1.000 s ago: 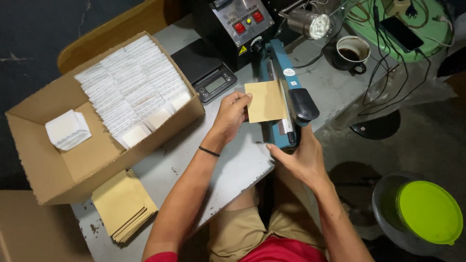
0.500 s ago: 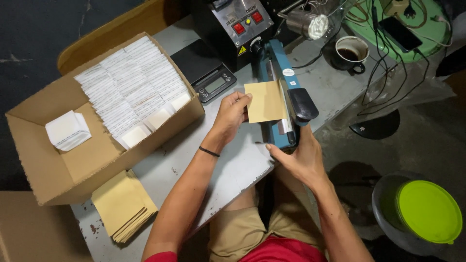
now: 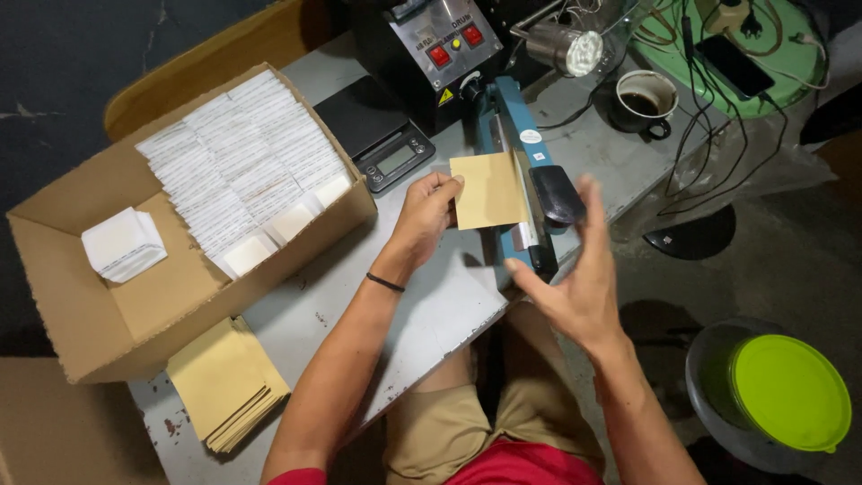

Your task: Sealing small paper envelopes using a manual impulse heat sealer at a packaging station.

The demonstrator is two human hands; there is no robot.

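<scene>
A small tan kraft pouch (image 3: 489,189) is pinched at its left edge by the thumb and fingers of the left hand (image 3: 426,216), and its right edge is laid across the bar of a blue impulse heat sealer (image 3: 516,180) at the right edge of the worktop (image 3: 431,314). A thin black band (image 3: 384,282) is worn on the left wrist. The right hand (image 3: 575,278) is held in the air just off the near end of the sealer, blurred, with the fingers spread apart and nothing gripped; the sealer's black handle knob (image 3: 557,193) is seen just beside its fingertips, and whether it is touched cannot be told.

Just behind the pouch, a small black digital scale (image 3: 388,148) is set on the worktop, and a black machine with red switches (image 3: 431,54) is placed at the far edge. A work lamp (image 3: 566,49) and a cup of dark drink (image 3: 645,99) are found toward the far right corner.

The left side of the worktop is taken up by an open cardboard box (image 3: 81,314), in which rows of white packets (image 3: 242,171) are stacked on edge, with a loose bundle of white packets (image 3: 124,244) lying apart in its bare part. A stack of tan pouches (image 3: 224,382) is laid at the near left corner. A tub with a green lid (image 3: 790,391) is seen on the floor to the right.
</scene>
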